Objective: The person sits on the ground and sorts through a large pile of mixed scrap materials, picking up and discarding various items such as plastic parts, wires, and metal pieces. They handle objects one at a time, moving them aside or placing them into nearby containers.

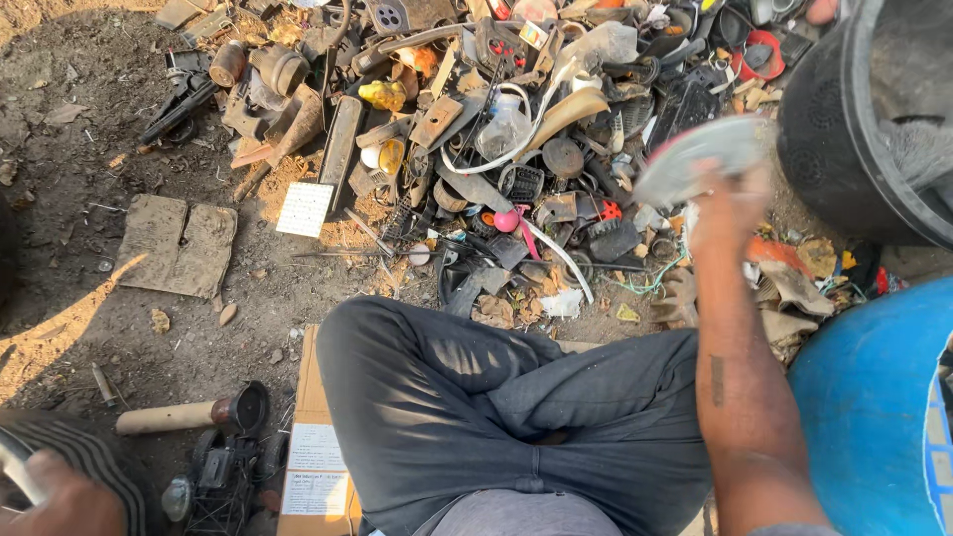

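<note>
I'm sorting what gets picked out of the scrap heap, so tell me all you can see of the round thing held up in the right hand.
The disc is round, flat and pale grey-white, with a thin red edge showing on its left rim. It is motion-blurred, so its material cannot be told. It sits tilted, raised above the scrap pile, close to the big black tub. The right hand grips it from below; nothing else visibly touches it.

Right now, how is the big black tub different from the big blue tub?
The black tub sits farther away beside the scrap pile; the blue tub is closer, by the person's right arm. The black tub shows its open inside; the blue tub shows mostly its outer wall. The right hand lifts a pale disc near the black one. Both look round.
</note>
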